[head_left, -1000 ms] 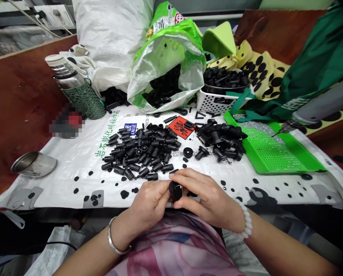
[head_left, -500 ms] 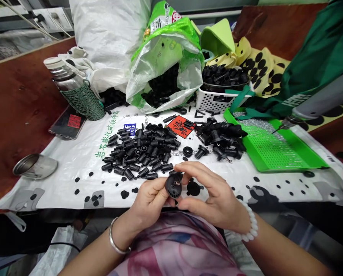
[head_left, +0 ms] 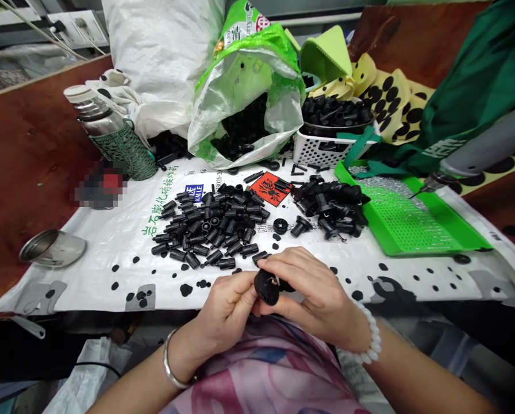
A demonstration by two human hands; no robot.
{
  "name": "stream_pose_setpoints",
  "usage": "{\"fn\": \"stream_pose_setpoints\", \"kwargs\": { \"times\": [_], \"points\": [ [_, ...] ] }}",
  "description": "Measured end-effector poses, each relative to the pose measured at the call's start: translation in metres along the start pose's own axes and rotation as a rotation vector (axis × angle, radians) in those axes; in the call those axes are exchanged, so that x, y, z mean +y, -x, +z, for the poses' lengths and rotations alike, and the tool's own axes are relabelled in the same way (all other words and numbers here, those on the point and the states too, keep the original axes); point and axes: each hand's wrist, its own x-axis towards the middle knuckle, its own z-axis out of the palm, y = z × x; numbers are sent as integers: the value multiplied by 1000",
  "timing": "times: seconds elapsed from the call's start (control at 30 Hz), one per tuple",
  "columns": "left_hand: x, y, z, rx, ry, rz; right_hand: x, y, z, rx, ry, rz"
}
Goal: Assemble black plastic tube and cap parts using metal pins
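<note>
Between my hands, over the near edge of the table, is a round black plastic part (head_left: 266, 287) with a small copper-coloured bit at its face. My left hand (head_left: 229, 302) pinches its left side between thumb and fingers. My right hand (head_left: 311, 287) curls around the right side, thumb below and fingers above, closed on it. Just beyond lies a pile of small ribbed black plastic pieces (head_left: 214, 224). To the right of that pile sits a heap of larger black flanged parts (head_left: 326, 210), with one slotted black disc (head_left: 280, 226) apart from it.
A green tray (head_left: 438, 233) of small shiny metal pieces stands right, under the tip of a power screwdriver (head_left: 442, 175). Behind are an open green-and-white bag (head_left: 246, 75) and a white basket (head_left: 322, 150) of black parts. A metal cup (head_left: 54, 248) and thermos (head_left: 111, 132) stand left.
My right hand has closed in on the round part, its fingers now on it. The part has tilted and shifted slightly right and down.
</note>
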Motion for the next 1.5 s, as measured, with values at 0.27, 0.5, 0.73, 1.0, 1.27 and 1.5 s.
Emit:
{"fn": "stream_pose_setpoints", "kwargs": {
  "times": [0.27,0.5,0.73,1.0,1.27,1.5],
  "points": [
    [2,1,1,27,-23,17,-1,3,-1,0,-32,9],
    [1,1,3,-1,4,-19,-1,1,-9,-52,-114,38],
    [1,0,4,42,-68,46,-3,-1,-4,35,-58,51],
    [-3,-2,7,96,-99,82,-7,3,6,103,19,70],
    [-5,-2,5,47,76,-20,-3,5,4,79,-65,52],
    [-8,0,18,130,319,-108,0,8,19,146,-84,103]
  ]
}}
